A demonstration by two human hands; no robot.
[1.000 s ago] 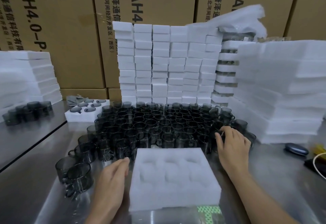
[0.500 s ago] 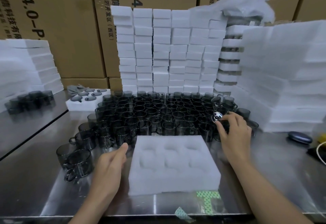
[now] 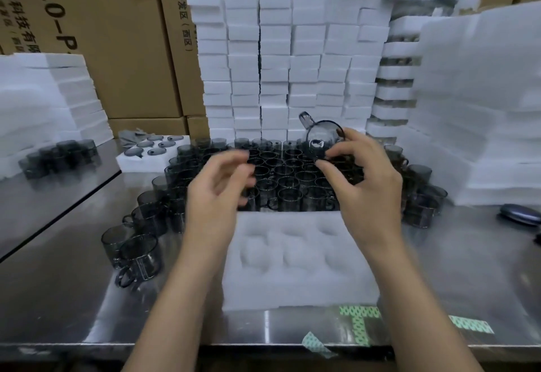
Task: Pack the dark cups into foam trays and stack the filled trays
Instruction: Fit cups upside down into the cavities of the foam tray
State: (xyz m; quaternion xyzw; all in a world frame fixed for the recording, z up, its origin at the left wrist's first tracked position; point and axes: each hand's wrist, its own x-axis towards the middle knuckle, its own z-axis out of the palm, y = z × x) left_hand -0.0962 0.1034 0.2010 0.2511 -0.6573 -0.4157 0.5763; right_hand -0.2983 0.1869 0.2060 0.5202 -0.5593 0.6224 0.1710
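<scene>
A white foam tray with round hollows lies on the steel table in front of me, its hollows bare. Behind it stands a dense crowd of dark glass cups. My right hand holds one dark cup tilted in the air above the crowd, its handle pointing up and left. My left hand hovers to the left of that cup with fingers loosely spread, blurred, holding nothing.
Stacked foam trays form a wall at the back, with more foam stacks at the right and left. A filled tray sits back left. A dark oval object lies at the right. Cardboard boxes stand behind.
My right hand has lifted a cup out of the crowd and tilted it. My left hand has risen from beside the tray toward the cup.
</scene>
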